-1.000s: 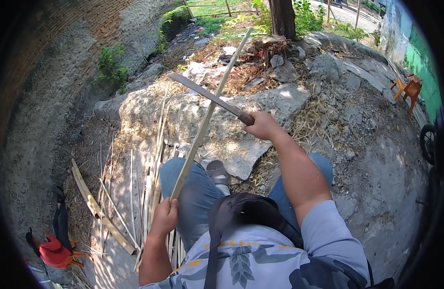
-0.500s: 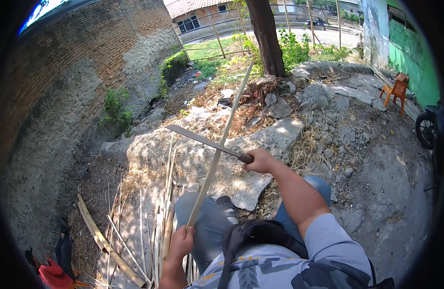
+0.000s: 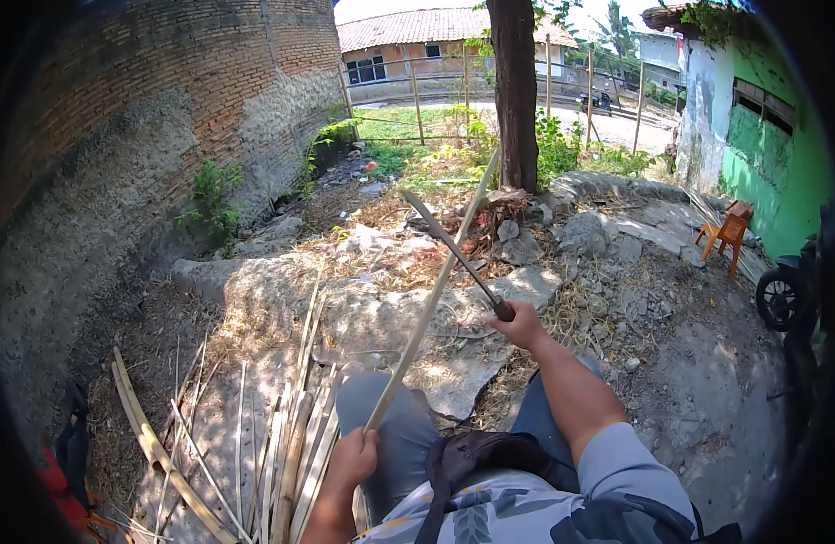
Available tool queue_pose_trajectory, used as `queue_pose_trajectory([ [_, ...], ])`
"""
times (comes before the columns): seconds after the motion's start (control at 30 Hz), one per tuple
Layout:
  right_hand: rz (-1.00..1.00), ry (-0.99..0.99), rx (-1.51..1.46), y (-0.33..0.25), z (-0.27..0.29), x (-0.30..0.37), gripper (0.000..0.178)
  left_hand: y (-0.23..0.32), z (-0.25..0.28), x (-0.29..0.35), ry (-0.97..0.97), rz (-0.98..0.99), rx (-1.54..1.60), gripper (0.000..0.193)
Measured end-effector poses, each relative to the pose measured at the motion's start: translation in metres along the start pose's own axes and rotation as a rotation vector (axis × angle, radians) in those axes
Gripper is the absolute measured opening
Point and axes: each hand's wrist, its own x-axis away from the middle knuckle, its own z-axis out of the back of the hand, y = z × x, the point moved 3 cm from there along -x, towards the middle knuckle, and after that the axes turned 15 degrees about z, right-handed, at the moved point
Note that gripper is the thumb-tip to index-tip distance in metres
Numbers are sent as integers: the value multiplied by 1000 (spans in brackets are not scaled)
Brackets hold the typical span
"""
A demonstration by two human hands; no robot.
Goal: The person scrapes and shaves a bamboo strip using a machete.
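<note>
The left hand (image 3: 352, 456) pinched the near end of a pale strip (image 3: 431, 296) slanting far and right, the right hand (image 3: 522, 326) gripped a long knife (image 3: 434, 224) crossing it, and a slip nearward might have cut the left hand.

Two bare hands showed: one left hand (image 3: 353, 456) at lower centre-left and one right hand (image 3: 519, 325) right of centre. There was one long machete with a dark metal blade (image 3: 472, 276) and, at the frame's centre, one long, pale, flat bamboo strip (image 3: 426, 308). At lower left lay at least eight thin, pale split-bamboo pieces (image 3: 293, 453), overlapping too much for an exact count. One thick dark-brown tree trunk (image 3: 515, 100) stood at upper centre, one orange chair (image 3: 726, 234) at right, and one black spoked wheel (image 3: 778, 297) near the right edge. One person in red (image 3: 50, 485) appeared at lower left.
</note>
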Motion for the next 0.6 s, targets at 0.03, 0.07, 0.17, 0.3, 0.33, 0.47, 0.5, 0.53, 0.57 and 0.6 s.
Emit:
queue_pose_trajectory([
  [0.03, -12, 36, 55, 2, 3, 3, 45, 2, -2, 0, -1, -5, 11, 38],
  [0.07, -47, 37, 88, 5, 3, 5, 45, 5, -4, 2, 31, -4, -62, 38],
  [0.17, -27, 32, 135, -1, -1, 5, 45, 10, -5, 3, 52, -12, -163, 38],
  [0.3, 21, -13, 101, -12, -5, -5, 43, 11, -4, 0, 25, -45, -142, 36],
  [0.33, 50, -14, 56, -16, -5, -9, 43, 11, -4, 1, 26, -39, -138, 36],
  [0.47, 166, -2, -17, -35, 4, -36, 38, 10, -4, 6, 75, -54, -64, 35],
  [0.5, 163, -15, -23, -36, 8, -44, 38, 8, -4, 6, 93, -57, -39, 35],
  [0.53, 185, 19, -98, -38, 14, -52, 36, 3, -5, 3, 121, -88, -42, 34],
  [0.57, 205, 55, -174, -40, 19, -57, 35, -2, -6, 4, 119, -77, -46, 34],
  [0.6, 200, 53, -180, -45, 26, -61, 35, 0, -4, 6, 102, -81, -18, 34],
])
